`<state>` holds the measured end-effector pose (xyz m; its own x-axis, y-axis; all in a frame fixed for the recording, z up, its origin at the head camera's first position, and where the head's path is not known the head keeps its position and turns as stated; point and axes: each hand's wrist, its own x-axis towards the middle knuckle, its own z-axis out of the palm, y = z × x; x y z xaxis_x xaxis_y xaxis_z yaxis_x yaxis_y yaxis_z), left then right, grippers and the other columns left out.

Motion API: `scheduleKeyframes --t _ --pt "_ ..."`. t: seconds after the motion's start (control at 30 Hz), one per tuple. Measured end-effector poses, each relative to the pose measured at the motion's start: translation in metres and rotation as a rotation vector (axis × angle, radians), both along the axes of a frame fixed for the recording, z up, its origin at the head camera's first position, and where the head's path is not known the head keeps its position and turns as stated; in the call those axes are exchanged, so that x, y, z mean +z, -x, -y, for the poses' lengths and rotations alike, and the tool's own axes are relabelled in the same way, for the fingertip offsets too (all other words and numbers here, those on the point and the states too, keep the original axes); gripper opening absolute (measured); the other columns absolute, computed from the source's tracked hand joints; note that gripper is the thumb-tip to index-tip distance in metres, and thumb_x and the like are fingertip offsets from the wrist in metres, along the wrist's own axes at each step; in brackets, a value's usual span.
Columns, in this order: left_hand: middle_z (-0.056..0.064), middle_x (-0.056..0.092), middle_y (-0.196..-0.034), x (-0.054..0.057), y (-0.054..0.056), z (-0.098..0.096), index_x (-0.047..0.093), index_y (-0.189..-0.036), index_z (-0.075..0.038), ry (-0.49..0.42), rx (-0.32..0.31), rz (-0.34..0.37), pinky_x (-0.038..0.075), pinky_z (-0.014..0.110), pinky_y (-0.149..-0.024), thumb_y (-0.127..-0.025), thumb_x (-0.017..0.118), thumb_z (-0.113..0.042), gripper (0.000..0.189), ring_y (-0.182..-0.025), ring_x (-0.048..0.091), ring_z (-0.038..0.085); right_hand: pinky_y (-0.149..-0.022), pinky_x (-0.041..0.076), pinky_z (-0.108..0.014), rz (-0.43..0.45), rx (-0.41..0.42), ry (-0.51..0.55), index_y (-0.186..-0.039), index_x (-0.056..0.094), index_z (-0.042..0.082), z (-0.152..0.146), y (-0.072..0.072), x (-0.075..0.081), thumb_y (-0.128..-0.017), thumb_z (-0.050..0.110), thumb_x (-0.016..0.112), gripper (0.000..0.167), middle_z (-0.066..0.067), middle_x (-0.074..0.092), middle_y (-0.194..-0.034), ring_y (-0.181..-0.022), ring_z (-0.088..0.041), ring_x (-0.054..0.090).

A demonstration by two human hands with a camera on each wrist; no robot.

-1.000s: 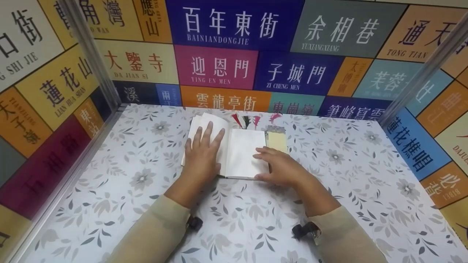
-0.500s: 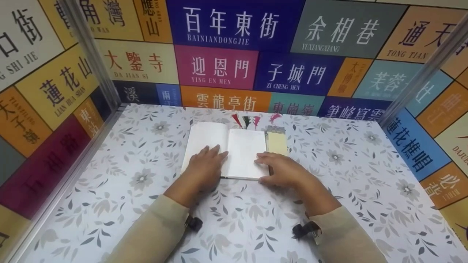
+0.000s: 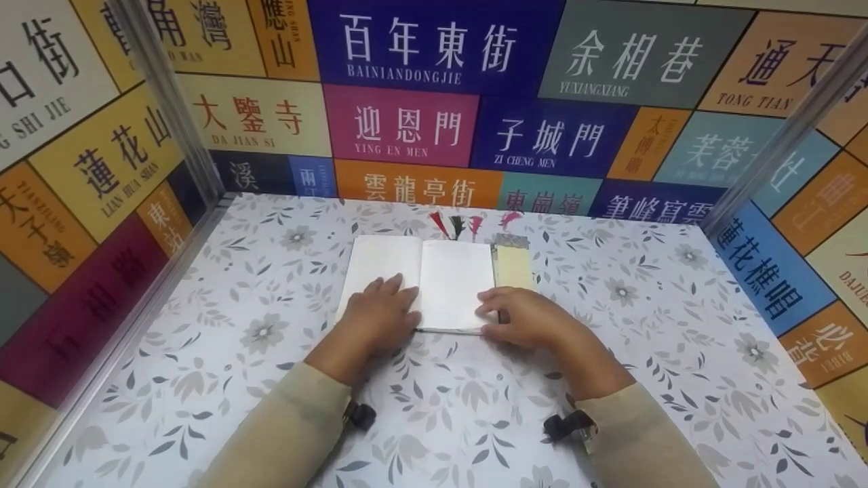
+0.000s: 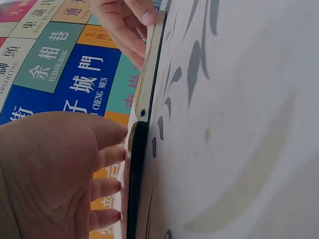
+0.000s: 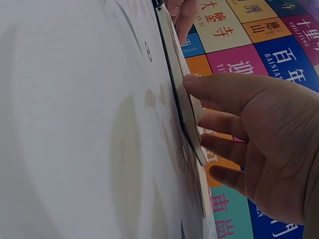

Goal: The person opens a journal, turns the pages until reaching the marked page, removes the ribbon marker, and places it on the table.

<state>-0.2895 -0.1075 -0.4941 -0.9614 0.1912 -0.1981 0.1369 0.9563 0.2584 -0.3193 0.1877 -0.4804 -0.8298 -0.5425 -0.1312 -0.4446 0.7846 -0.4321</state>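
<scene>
A notebook (image 3: 454,278) with blank white pages lies open on the table in the head view. My left hand (image 3: 380,312) rests palm down on the lower part of its left page, fingers pointing towards the spine. At the lower right corner is my right hand (image 3: 525,317), its fingertips on the right page's edge and its thumb by the bottom edge. In the right wrist view the thumb (image 5: 199,85) touches the page block (image 5: 174,57), while the fingers lie loosely bent beside it. The left wrist view shows the dark cover (image 4: 138,174) under my left fingertips.
A pale yellow pad (image 3: 514,266) lies against the notebook's right side. Several coloured tassels (image 3: 476,224) stick out beyond the far edge. The tablecloth (image 3: 264,332) has a leaf and flower print, and panels with large characters (image 3: 434,47) stand around the table.
My left hand has moved down the left page towards its lower edge, and the raised left pages now lie flatter. My right hand has barely shifted at the right corner.
</scene>
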Motion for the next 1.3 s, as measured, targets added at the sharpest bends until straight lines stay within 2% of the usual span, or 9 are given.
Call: scheduleKeyframes --t 0.07,0.17,0.27,0.37,0.47,0.63,0.77,0.97,1.3 --pt "0.001 0.021 -0.182 0.0 0.0 0.0 0.037 -0.168 -0.033 -0.012 0.014 0.019 0.021 0.065 -0.135 -0.108 0.046 -0.059 0.065 -0.169 0.016 0.036 -0.127 0.043 -0.05 -0.033 0.008 0.012 -0.121 0.081 0.02 0.0 0.001 -0.001 -0.099 0.03 0.075 0.026 0.0 0.068 -0.15 -0.145 -0.029 0.058" --pt "0.0 0.02 -0.182 0.0 0.001 -0.001 0.036 -0.168 -0.033 -0.026 0.027 0.038 0.018 0.065 -0.135 -0.106 0.048 -0.065 0.071 -0.17 0.014 0.035 -0.111 0.055 -0.047 -0.081 -0.001 0.028 -0.111 0.082 0.021 0.0 0.003 -0.002 -0.102 0.028 0.071 0.016 0.0 0.078 -0.125 -0.117 -0.024 0.07" --pt "0.0 0.019 -0.182 0.0 0.001 -0.001 0.036 -0.168 -0.034 -0.036 0.036 0.05 0.017 0.065 -0.136 -0.103 0.052 -0.069 0.075 -0.17 0.012 0.035 -0.091 0.057 -0.041 -0.098 -0.033 0.039 -0.106 0.081 0.023 0.001 0.004 -0.002 -0.104 0.03 0.07 0.013 0.003 0.077 -0.1 -0.091 -0.017 0.066" --pt "0.0 0.018 -0.182 0.0 0.0 -0.002 0.036 -0.168 -0.034 -0.029 0.031 0.051 0.017 0.065 -0.136 -0.1 0.053 -0.073 0.08 -0.17 0.013 0.036 -0.085 0.055 -0.038 -0.093 -0.064 0.039 -0.102 0.079 0.024 0.002 0.004 -0.001 -0.104 0.033 0.071 0.013 0.005 0.073 -0.091 -0.084 -0.014 0.063" --pt "0.002 0.019 -0.182 0.0 0.0 -0.002 0.036 -0.168 -0.032 -0.012 0.019 0.041 0.018 0.065 -0.135 -0.098 0.053 -0.076 0.085 -0.169 0.015 0.037 -0.089 0.057 -0.04 -0.111 -0.081 0.033 -0.101 0.078 0.024 0.004 0.004 0.001 -0.103 0.035 0.071 0.013 0.004 0.075 -0.094 -0.087 -0.016 0.065" --pt "0.005 0.021 -0.181 0.0 0.0 -0.002 0.034 -0.169 -0.022 -0.003 0.022 0.03 0.02 0.063 -0.136 -0.094 0.058 -0.08 0.098 -0.169 0.017 0.037 -0.101 0.059 -0.048 -0.164 -0.099 0.054 -0.105 0.078 0.023 0.005 0.001 0.004 -0.103 0.038 0.072 0.016 0.002 0.08 -0.111 -0.106 -0.023 0.073" --pt "0.006 0.025 -0.18 0.002 -0.001 -0.003 0.036 -0.168 -0.019 0.002 0.027 0.018 0.022 0.062 -0.136 -0.092 0.061 -0.08 0.101 -0.168 0.021 0.037 -0.105 0.059 -0.048 -0.239 -0.112 0.097 -0.11 0.079 0.022 0.007 -0.002 0.006 -0.104 0.04 0.071 0.02 0.002 0.081 -0.115 -0.114 -0.025 0.075" --pt "0.009 0.032 -0.177 0.006 0.0 -0.007 0.04 -0.166 -0.015 -0.002 0.039 0.012 0.024 0.062 -0.135 -0.089 0.063 -0.082 0.105 -0.165 0.028 0.039 -0.103 0.061 -0.047 -0.384 -0.123 0.135 -0.112 0.079 0.023 0.013 -0.006 0.009 -0.105 0.037 0.068 0.019 0.004 0.08 -0.114 -0.113 -0.024 0.076" --pt "0.012 0.041 -0.172 0.006 0.001 -0.01 0.048 -0.16 -0.01 0.019 0.039 -0.023 0.03 0.062 -0.132 -0.086 0.067 -0.082 0.105 -0.159 0.039 0.04 -0.102 0.062 -0.044 -0.481 -0.137 0.167 -0.117 0.078 0.024 0.023 -0.012 0.013 -0.107 0.035 0.066 0.019 0.006 0.079 -0.113 -0.113 -0.022 0.075"
